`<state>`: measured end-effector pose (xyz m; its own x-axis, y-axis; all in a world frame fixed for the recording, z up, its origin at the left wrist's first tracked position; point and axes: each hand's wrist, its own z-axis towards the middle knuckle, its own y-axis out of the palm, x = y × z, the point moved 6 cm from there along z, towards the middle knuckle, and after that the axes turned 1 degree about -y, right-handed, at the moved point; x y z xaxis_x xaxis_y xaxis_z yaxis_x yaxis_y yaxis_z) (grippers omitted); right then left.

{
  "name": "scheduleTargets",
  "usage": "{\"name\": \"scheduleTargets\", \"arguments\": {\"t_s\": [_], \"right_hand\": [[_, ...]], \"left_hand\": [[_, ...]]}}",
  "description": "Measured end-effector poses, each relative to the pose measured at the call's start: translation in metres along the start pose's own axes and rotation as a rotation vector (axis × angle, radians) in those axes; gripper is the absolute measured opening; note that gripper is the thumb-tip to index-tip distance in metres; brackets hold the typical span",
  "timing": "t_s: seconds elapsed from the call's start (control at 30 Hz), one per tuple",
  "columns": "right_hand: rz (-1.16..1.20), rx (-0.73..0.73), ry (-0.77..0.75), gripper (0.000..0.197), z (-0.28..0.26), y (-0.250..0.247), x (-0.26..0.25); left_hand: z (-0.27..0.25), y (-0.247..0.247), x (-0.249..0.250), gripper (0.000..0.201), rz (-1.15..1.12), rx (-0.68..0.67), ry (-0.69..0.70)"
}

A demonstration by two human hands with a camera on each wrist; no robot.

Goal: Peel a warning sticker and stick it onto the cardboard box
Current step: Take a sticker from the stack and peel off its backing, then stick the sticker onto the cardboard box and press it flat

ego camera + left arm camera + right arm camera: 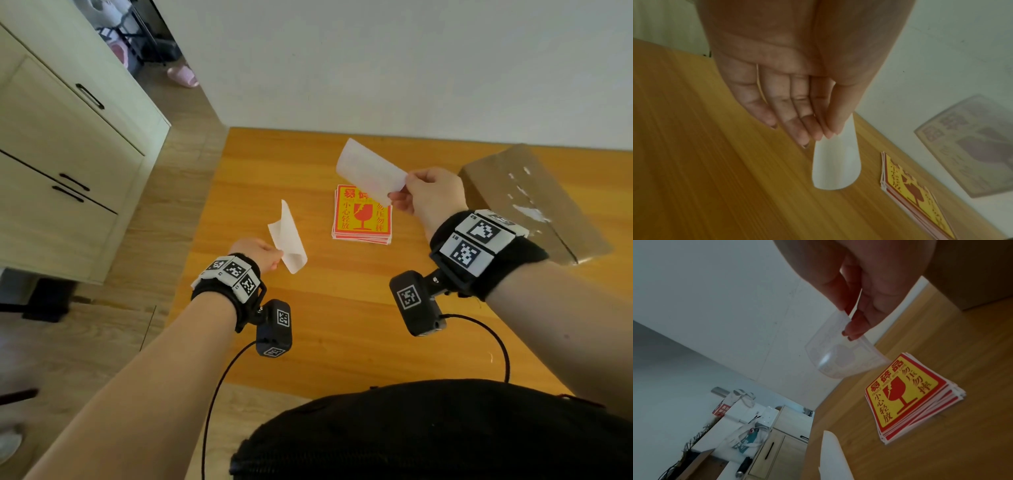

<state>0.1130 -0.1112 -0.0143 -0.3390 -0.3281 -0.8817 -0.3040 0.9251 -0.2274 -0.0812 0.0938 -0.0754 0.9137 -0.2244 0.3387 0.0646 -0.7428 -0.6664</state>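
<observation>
My right hand (402, 193) pinches a peeled warning sticker (370, 171) by one edge, in the air above the stack of red and yellow warning stickers (361, 219). The sticker's pale back faces me, and its print shows faintly through in the right wrist view (840, 358). My left hand (275, 257) holds the curled white backing paper (287, 240) between thumb and fingers (830, 129), above the table's left part. The cardboard box (534, 202) lies at the table's far right, beyond my right wrist, with torn white patches on its top.
The orange wooden table (308, 325) stands against a white wall. A cream cabinet (68, 154) with black handles is to the left, across a strip of wooden floor. Cables hang from both wrist cameras near my body.
</observation>
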Motion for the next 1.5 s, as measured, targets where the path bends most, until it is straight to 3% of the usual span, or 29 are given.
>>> {"name": "scheduleTargets", "arguments": {"t_s": [0.13,0.4,0.47,0.57,0.7,0.8,0.93,1.17,1.3,1.5], "right_hand": [[-0.011,-0.040,-0.036,0.026,-0.006,0.008,-0.002],[-0.074,-0.078,-0.180,0.018,-0.017,0.003,-0.019],[-0.109,-0.079,-0.226,0.013,-0.019,-0.002,-0.025],[-0.126,-0.073,-0.303,0.019,-0.022,-0.012,-0.032],[-0.157,-0.075,-0.403,0.020,-0.028,-0.027,-0.040],[-0.181,-0.055,-0.439,0.022,-0.030,-0.042,-0.044],[-0.161,-0.012,-0.427,0.022,-0.029,-0.063,-0.041],[-0.048,0.133,-0.340,0.021,-0.024,-0.116,-0.042],[-0.117,0.193,-0.347,0.038,-0.015,-0.146,-0.045],[-0.189,0.205,-0.340,0.023,-0.010,-0.176,-0.041]], "left_hand": [[0.001,-0.007,0.006,0.028,0.125,0.020,0.075],[-0.016,-0.016,0.054,0.034,0.081,0.084,0.261],[-0.024,-0.015,0.074,0.034,-0.026,0.063,0.355],[-0.042,-0.013,0.108,0.035,-0.260,-0.013,0.460],[-0.056,-0.006,0.143,0.022,-0.593,-0.159,0.409],[-0.058,0.002,0.157,0.016,-0.673,-0.192,0.387],[-0.067,0.008,0.177,0.016,-0.571,-0.100,0.487],[-0.099,0.001,0.220,0.022,-0.107,0.231,0.831],[-0.116,0.010,0.240,0.021,0.047,0.235,0.933],[-0.134,0.030,0.262,0.025,0.100,0.214,0.991]]}}
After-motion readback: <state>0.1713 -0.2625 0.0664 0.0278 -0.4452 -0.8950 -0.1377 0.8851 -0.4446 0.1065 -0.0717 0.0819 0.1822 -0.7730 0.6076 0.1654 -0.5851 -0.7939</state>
